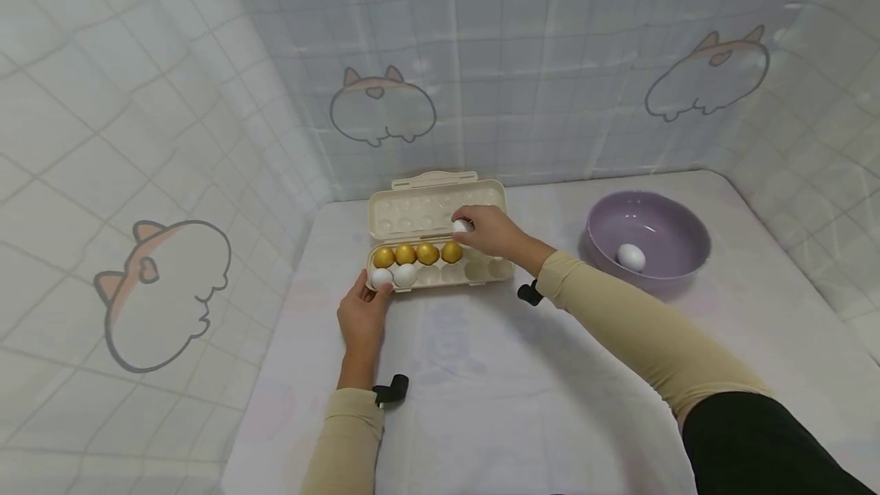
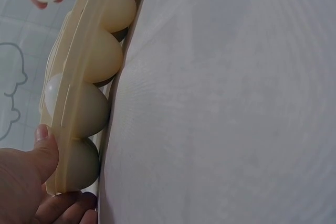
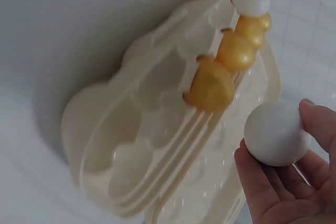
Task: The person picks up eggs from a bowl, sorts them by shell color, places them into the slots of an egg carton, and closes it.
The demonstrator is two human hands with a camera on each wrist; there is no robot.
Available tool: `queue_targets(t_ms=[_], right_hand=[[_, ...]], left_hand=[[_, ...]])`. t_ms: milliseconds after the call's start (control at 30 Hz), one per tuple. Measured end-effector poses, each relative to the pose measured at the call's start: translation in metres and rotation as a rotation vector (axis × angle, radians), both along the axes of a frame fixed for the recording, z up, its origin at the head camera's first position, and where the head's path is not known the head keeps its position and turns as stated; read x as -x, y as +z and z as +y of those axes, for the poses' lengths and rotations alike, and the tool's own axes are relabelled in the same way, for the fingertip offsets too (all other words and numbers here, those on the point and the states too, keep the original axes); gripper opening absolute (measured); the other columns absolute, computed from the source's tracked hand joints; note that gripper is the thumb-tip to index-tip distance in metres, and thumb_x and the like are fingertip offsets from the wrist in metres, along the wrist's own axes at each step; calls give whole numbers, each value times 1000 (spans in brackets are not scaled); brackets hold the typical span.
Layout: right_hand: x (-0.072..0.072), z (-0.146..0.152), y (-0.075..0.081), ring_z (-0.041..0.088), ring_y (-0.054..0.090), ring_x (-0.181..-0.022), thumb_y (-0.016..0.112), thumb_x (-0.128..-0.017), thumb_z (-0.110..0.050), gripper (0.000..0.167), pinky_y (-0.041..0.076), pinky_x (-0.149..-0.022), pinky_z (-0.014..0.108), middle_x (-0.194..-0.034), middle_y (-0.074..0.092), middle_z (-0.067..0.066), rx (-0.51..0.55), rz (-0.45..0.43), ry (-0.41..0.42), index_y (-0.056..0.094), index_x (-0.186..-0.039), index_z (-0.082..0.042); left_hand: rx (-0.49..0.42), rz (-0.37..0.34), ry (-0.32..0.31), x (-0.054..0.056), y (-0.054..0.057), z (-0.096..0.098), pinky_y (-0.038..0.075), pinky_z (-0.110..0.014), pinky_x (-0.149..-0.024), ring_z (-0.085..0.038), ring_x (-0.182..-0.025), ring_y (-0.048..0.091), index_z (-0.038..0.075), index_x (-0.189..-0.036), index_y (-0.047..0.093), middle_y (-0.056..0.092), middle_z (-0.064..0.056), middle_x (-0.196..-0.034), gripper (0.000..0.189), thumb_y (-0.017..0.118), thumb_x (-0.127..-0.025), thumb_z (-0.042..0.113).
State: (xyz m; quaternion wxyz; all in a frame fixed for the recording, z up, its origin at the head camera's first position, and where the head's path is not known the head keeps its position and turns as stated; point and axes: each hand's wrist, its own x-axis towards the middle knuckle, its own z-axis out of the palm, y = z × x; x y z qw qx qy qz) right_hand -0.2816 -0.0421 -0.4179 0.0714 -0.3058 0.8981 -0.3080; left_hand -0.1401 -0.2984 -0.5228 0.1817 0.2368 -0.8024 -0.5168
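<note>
A cream plastic egg carton (image 1: 440, 276) lies with its lid (image 1: 435, 210) folded back. Several gold eggs (image 1: 428, 253) fill the left part of its back row, and two white eggs (image 1: 405, 275) sit at the left of the front row. My left hand (image 1: 363, 317) grips the carton's left front corner, the thumb on the rim and the fingers low at its end, as the left wrist view shows. Between thumb and fingertips my right hand (image 1: 493, 231) pinches a white egg (image 3: 277, 134), held up over the carton near the lid's hinge side. Unfilled cups (image 3: 113, 137) show at the carton's right end.
To the right stands a purple bowl (image 1: 649, 231) with one white egg (image 1: 631, 257) inside. A pale cloth (image 1: 474, 403) covers the table. Sheets with a tile pattern and cartoon drawings (image 1: 383, 109) hang behind and at both sides.
</note>
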Motion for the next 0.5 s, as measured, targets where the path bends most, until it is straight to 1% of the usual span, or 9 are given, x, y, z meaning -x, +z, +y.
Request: queue_targets(t_ms=[100,267,400,500], right_hand=[[-5,-11,-5,22,68,-104,74,-100,-28,40,59,-92,38,-127,75,8,0,-7,15,69,-135,-9],[-13,-31,-19,21,67,-104,75,-99,-27,38,59,-93,37,-125,75,7,6,-17,40,70,-131,-9],[-20,-43,-31,22,68,-112,77,-98,-27,36,59,-101,40,-126,75,6,18,-21,42,71,-129,-10],[-24,-51,-40,24,68,-118,78,-98,-28,37,57,-107,42,-129,75,6,13,-7,39,71,-129,-11]], left_hand=[[4,4,-2,0,-1,0,59,-37,-107,-28,-134,66,6,-156,50,60,-19,-150,73,83,-94,22],[10,14,-1,-2,-2,0,59,-38,-106,-29,-133,67,6,-156,50,61,-19,-149,71,82,-94,21],[9,17,1,-1,-1,0,59,-38,-106,-29,-133,67,5,-156,51,62,-20,-148,71,83,-94,20],[5,19,4,-2,0,0,59,-38,-106,-29,-132,67,5,-155,51,62,-21,-148,71,83,-93,19]])
